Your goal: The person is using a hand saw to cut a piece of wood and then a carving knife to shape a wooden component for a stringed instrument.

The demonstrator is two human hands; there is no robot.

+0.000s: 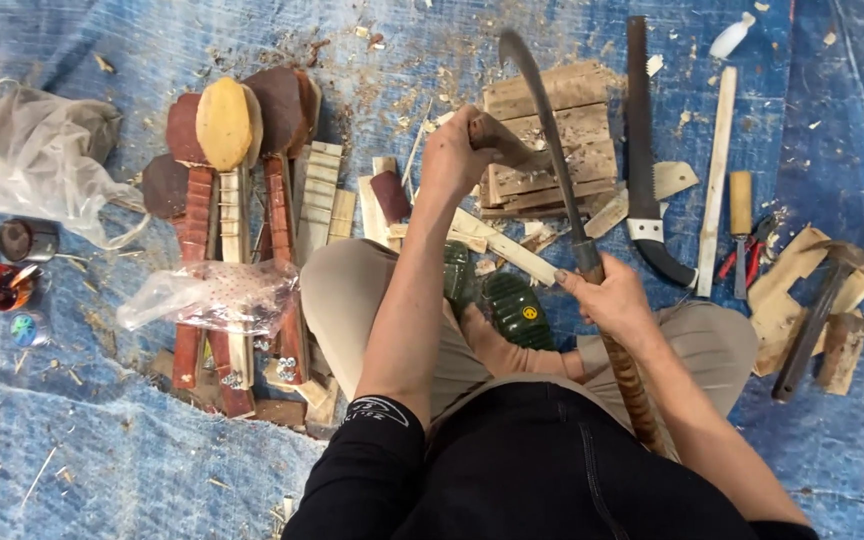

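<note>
Over the blue tarp (552,30), my right hand (612,300) grips the machete (552,150), blade running up-left, tip away. Left hand (452,150) clamps a wood piece (507,145) on the plank stack (577,110).

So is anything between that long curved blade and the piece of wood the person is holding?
Nothing visible: the curved blade lies right against the wood piece held by the left hand; the right hand grips the handle.

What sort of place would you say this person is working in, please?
Probably an informal floor workshop for carving small wooden instruments. A chip-strewn blue tarpaulin is the work surface, unfinished red-brown and pale wooden instrument bodies lie in a row, and a black-handled hand saw lies nearby.
</note>
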